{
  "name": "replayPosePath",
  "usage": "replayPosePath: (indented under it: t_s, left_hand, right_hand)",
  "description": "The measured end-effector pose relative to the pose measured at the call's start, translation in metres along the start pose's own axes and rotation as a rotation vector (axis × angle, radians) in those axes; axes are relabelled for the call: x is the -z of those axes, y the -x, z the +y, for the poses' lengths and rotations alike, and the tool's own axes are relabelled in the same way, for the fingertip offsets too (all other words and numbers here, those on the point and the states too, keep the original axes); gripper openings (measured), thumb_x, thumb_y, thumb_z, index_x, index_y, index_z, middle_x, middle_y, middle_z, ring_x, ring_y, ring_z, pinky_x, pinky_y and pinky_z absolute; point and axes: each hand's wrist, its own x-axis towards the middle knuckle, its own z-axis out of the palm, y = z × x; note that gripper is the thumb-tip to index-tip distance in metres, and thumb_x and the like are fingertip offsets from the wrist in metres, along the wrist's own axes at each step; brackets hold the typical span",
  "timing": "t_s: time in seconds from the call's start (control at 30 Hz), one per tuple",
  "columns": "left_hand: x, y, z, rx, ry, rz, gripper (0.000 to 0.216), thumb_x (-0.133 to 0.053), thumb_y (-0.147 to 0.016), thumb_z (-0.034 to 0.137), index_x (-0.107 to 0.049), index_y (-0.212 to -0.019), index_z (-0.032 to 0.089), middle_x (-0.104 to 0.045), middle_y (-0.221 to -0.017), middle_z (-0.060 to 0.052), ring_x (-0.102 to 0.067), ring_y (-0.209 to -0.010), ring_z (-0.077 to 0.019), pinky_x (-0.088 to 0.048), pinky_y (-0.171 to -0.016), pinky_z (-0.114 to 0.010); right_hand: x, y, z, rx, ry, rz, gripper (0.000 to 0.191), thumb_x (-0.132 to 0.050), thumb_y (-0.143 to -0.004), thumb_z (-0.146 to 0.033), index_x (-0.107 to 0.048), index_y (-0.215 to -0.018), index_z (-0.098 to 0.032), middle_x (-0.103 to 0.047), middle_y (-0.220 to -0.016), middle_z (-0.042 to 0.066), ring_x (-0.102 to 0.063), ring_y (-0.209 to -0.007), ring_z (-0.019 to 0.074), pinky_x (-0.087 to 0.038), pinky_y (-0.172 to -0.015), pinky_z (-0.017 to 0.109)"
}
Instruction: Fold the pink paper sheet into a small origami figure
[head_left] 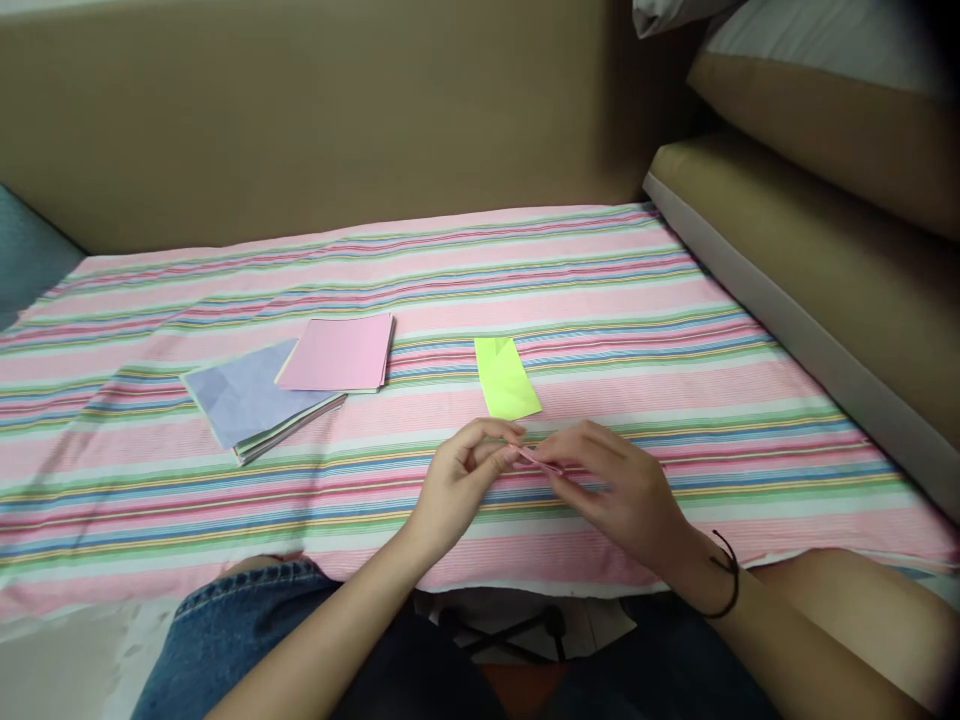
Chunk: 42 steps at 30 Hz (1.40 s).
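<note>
Between my two hands is a small folded piece of pink paper [534, 459], seen nearly edge-on. My left hand [466, 470] pinches its left tip between thumb and fingers. At the other end, my right hand [611, 480] grips it with thumb and fingertips; a dark band circles that wrist. Just beyond my fingers lies a yellow-green folded paper [506, 378] on the striped cloth. To the left, a stack of square pink paper [341, 353] partly overlaps a stack with a pale blue-violet sheet [255, 395] on top.
A striped cloth [225, 520] covers the surface under the papers. Behind it rises a brown padded panel [337, 120]. Thick cushions [810, 250] are stacked on the right, and a grey-blue padded edge [30, 255] shows at far left. My knees are below the near edge.
</note>
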Motion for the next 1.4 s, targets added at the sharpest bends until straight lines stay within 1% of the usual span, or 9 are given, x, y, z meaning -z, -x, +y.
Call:
replayPosePath:
  t_s: [0.13,0.3,0.43,0.53,0.77,0.93,1.03,1.17,1.4]
  left_hand:
    - [-0.007,0.003,-0.009,0.167,0.29,0.045,0.022,-0.071,-0.074,0.027,-0.062,-0.09,0.015,-0.066,-0.095,-0.005,-0.064,-0.083,-0.0137,-0.051,-0.081,-0.028]
    - [-0.008,0.004,-0.011,0.259,0.353,-0.008,0.019,-0.069,-0.077,0.031,-0.065,-0.081,0.013,-0.064,-0.075,-0.003,-0.06,-0.069,-0.0091,-0.049,-0.072,-0.022]
    - [0.002,-0.003,-0.004,0.226,0.097,0.018,0.022,-0.072,-0.071,0.032,-0.066,-0.079,0.012,-0.055,-0.06,0.003,-0.047,-0.053,-0.0051,-0.038,-0.052,-0.016]
    - [0.012,-0.009,-0.003,0.15,-0.14,-0.079,0.027,-0.064,-0.077,0.035,-0.069,-0.09,0.012,-0.053,-0.057,0.003,-0.042,-0.051,-0.0066,-0.031,-0.049,-0.019]
    - [0.016,-0.009,-0.019,-0.012,-0.707,-0.118,0.03,-0.05,-0.084,0.024,-0.064,-0.109,0.016,-0.062,-0.071,-0.001,-0.051,-0.058,-0.0116,-0.038,-0.055,-0.022]
    - [0.011,-0.005,-0.024,-0.239,-0.982,-0.042,0.032,-0.05,-0.085,0.018,-0.055,-0.116,0.019,-0.061,-0.091,-0.006,-0.056,-0.088,-0.0193,-0.044,-0.078,-0.03]
    - [0.01,-0.005,-0.022,-0.307,-1.06,-0.067,0.018,-0.048,-0.087,0.018,-0.057,-0.103,0.018,-0.057,-0.099,-0.007,-0.056,-0.089,-0.0189,-0.045,-0.075,-0.029]
    - [0.013,-0.003,-0.013,-0.267,-1.105,-0.237,0.01,-0.051,-0.087,0.022,-0.059,-0.08,0.019,-0.058,-0.083,-0.003,-0.057,-0.078,-0.0172,-0.044,-0.066,-0.026]
    - [0.022,-0.001,-0.002,-0.368,-1.171,-0.442,0.018,-0.053,-0.086,0.017,-0.066,-0.097,0.021,-0.065,-0.102,-0.005,-0.06,-0.095,-0.0201,-0.047,-0.082,-0.03]
  right_hand:
    - [-0.006,0.008,0.001,0.289,0.326,0.009,0.023,-0.053,-0.086,-0.008,-0.061,-0.105,-0.017,-0.067,-0.088,0.008,-0.061,-0.09,0.0213,-0.051,-0.076,0.036]
    - [-0.011,0.008,-0.004,0.368,0.485,-0.008,0.018,-0.055,-0.085,-0.007,-0.064,-0.1,-0.012,-0.069,-0.087,0.01,-0.059,-0.085,0.0222,-0.049,-0.072,0.036]
    - [-0.009,0.002,0.001,0.363,0.369,-0.056,0.021,-0.05,-0.089,-0.008,-0.063,-0.103,-0.015,-0.069,-0.097,0.007,-0.058,-0.096,0.0203,-0.047,-0.085,0.038]
    - [-0.005,-0.002,0.01,0.301,0.288,-0.098,0.02,-0.048,-0.09,-0.011,-0.063,-0.101,-0.019,-0.068,-0.104,0.007,-0.056,-0.104,0.0203,-0.045,-0.09,0.04]
    - [-0.01,0.003,0.024,0.265,0.351,-0.339,0.02,-0.047,-0.09,-0.012,-0.065,-0.083,-0.016,-0.066,-0.084,0.006,-0.057,-0.08,0.0183,-0.046,-0.075,0.034]
    - [-0.013,0.004,0.026,0.218,0.39,-0.393,0.018,-0.047,-0.089,-0.011,-0.064,-0.085,-0.017,-0.064,-0.083,0.006,-0.057,-0.079,0.0193,-0.046,-0.072,0.034]
    - [-0.01,0.003,0.026,0.175,0.342,-0.42,0.015,-0.05,-0.088,-0.013,-0.064,-0.089,-0.017,-0.064,-0.085,0.006,-0.058,-0.08,0.0194,-0.047,-0.072,0.034]
    - [-0.004,0.002,0.025,0.116,0.246,-0.473,0.016,-0.054,-0.086,-0.014,-0.064,-0.098,-0.019,-0.065,-0.091,0.005,-0.059,-0.085,0.019,-0.05,-0.075,0.034]
    - [-0.004,0.004,0.029,0.219,0.296,-0.453,0.018,-0.05,-0.09,-0.014,-0.063,-0.101,-0.02,-0.066,-0.091,0.005,-0.06,-0.084,0.0186,-0.05,-0.073,0.033]
